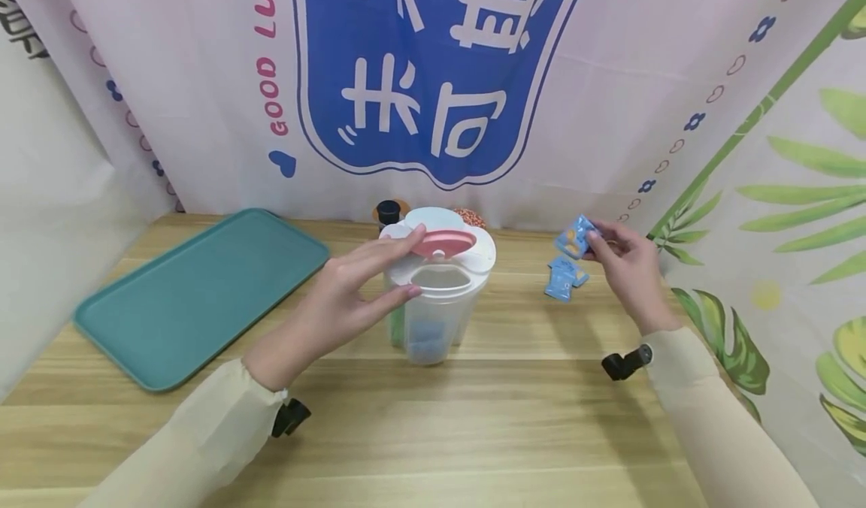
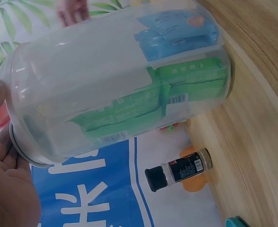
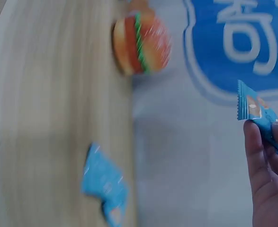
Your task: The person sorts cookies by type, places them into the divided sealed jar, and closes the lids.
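Centre of the table, a clear plastic storage container [image 1: 440, 320] stands upright under a white lid. A pink flap [image 1: 446, 244] on the lid lies behind an oval opening at the front. Inside are blue packets [image 2: 176, 33] and, in another section, green packets [image 2: 191, 78]. My left hand [image 1: 355, 282] grips the lid's left edge, thumb toward the front. To the right, my right hand [image 1: 625, 264] pinches a small blue snack packet [image 1: 574, 237] between thumb and fingers, raised above the table. Below it lie several more blue packets [image 1: 561, 288].
At the left lies a teal tray [image 1: 203, 297]. Behind the container stands a black-capped seasoning bottle [image 2: 179, 170]. A toy burger [image 3: 143, 43] sits near the back edge. A printed cloth [image 1: 609, 110] hangs right behind the table.
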`<state>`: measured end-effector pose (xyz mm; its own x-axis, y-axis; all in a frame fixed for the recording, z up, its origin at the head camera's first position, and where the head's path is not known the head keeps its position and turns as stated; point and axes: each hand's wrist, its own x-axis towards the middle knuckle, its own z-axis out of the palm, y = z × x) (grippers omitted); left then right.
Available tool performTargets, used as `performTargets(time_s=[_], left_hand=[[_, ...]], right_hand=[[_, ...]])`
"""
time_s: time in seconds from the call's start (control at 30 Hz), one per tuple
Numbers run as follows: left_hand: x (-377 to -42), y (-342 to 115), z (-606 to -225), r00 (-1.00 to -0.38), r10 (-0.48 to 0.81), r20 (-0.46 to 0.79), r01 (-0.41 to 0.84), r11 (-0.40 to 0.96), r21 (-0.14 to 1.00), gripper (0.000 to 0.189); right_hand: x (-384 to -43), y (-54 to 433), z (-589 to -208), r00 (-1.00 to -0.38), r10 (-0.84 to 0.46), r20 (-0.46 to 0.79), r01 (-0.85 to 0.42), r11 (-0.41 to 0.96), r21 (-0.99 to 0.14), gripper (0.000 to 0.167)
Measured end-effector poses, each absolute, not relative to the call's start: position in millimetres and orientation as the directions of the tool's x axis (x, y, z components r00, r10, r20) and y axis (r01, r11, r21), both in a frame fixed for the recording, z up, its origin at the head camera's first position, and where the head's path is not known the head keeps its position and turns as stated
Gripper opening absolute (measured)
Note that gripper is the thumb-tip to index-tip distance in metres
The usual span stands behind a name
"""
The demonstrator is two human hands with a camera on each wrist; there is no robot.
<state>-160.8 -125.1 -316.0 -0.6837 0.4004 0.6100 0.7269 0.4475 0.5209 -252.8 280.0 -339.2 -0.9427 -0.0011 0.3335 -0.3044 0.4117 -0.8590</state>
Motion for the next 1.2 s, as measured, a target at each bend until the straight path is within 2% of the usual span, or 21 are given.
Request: performTargets(time_s=[0.13,0.27,0.43,0.7,0.97,1.2], left_hand=[[-163,-123,-316,-0.673,0.395,0.626,0.736,0.436,0.517,0.068],[-163,-124,-319,-0.684,0.386,0.620,0.727,0.437,0.530,0.070],[-163,-123,-319,-0.687,0.385,0.616,0.724,0.432,0.538,0.069],[-165,-124,-318,-0.669,0.383,0.637,0.741,0.417,0.527,0.069],[-166,-124,-322,-0.640,0.366,0.676,0.764,0.402,0.505,0.071],[-168,-121,-322,-0.635,0.374,0.676,0.769,0.392,0.505,0.070]], right_hand=[[-237,251,-313,-0.879,-0.057,0.474,-0.469,0.279,-0.838,0.034],[-222,221,-293,-0.773,-0.130,0.621,-0.634,0.120,-0.764,0.027],[-204,187,-275,-0.661,-0.197,0.724,-0.741,0.021,-0.671,0.026],[-184,153,-269,-0.567,-0.360,0.741,-0.808,0.068,-0.585,0.027],[-178,140,-276,-0.568,-0.492,0.660,-0.811,0.196,-0.551,0.029],[-181,136,-285,-0.522,-0.569,0.635,-0.844,0.238,-0.480,0.024]])
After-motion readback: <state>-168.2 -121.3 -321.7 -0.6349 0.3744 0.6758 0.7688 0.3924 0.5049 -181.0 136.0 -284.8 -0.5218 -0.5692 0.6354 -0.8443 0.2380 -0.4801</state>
